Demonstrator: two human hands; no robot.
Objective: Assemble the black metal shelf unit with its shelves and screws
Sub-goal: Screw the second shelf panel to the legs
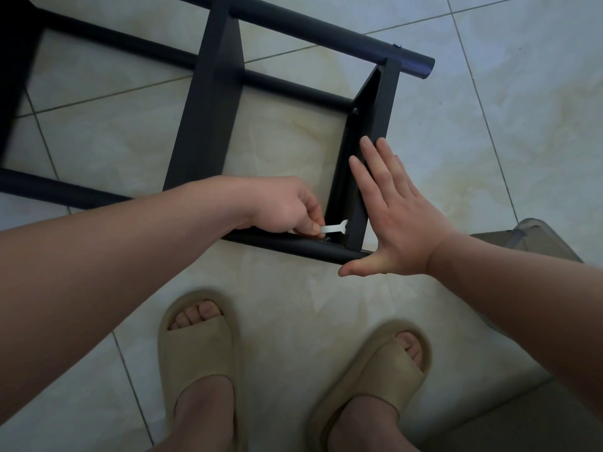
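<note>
Left hand is pinching a flat little wrench between thumb and curled fingers. The wrench head is poking right into the corner where the end shelf is meeting the near tube. There's a screw sitting on the tube just below the wrench. It's a tight spot, with the shelf wall on one side and the tube underneath.

Right hand is lying flat against the outer edge of that end shelf, fingers straight and close together. The thumb is sticking out wide across the tube's open end, which is reaching only just past the shelf.

The whole black shelf unit is lying on its side on the tile floor. Between the end shelf and the middle shelf there's an open bay of bare tile, and that's where the left hand is working from. A second screw is showing further up the end shelf, near the inner crossbar. The far tube is running along the top, its end sticking out past the end shelf too.

Two tan slippers are standing near the tube with a strip of tile between. A grey bin is peeking in just beside the right wrist.
</note>
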